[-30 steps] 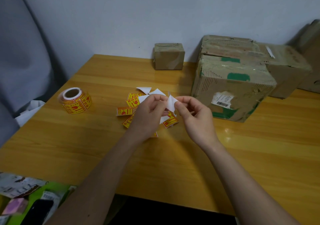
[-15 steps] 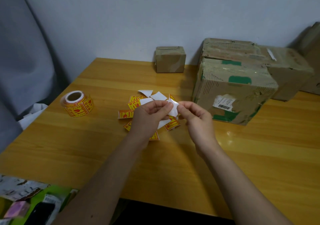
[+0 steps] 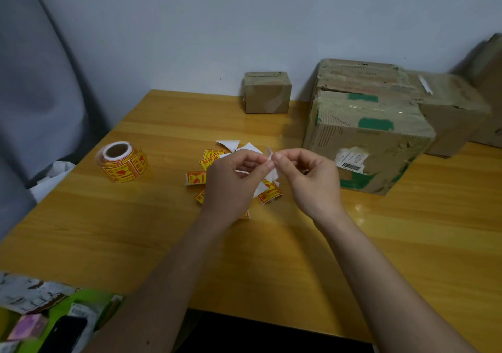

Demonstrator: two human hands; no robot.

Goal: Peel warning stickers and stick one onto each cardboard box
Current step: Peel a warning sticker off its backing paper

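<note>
Both hands meet above the middle of the wooden table (image 3: 135, 230). My left hand (image 3: 233, 181) and my right hand (image 3: 309, 178) pinch the same small white-backed sticker (image 3: 271, 173) by its top edge, fingertips touching. Under them lies a loose pile of yellow-and-red warning stickers (image 3: 269, 195) and white backing pieces (image 3: 229, 144). A sticker roll (image 3: 122, 162) lies to the left. A small cardboard box (image 3: 267, 93) stands against the wall. A large taped box (image 3: 369, 140) with a barcode label sits to the right, more boxes (image 3: 451, 108) behind it.
A grey curtain (image 3: 35, 80) hangs at the left. Crumpled white paper (image 3: 51, 176) lies off the table's left edge. Below the near left corner there is a green bag, a dark phone (image 3: 65, 333) and printed paper.
The hands have drawn closer and lowered slightly, and the white sticker piece now shows less between the fingertips. My view has tilted so everything sits lower in frame.
</note>
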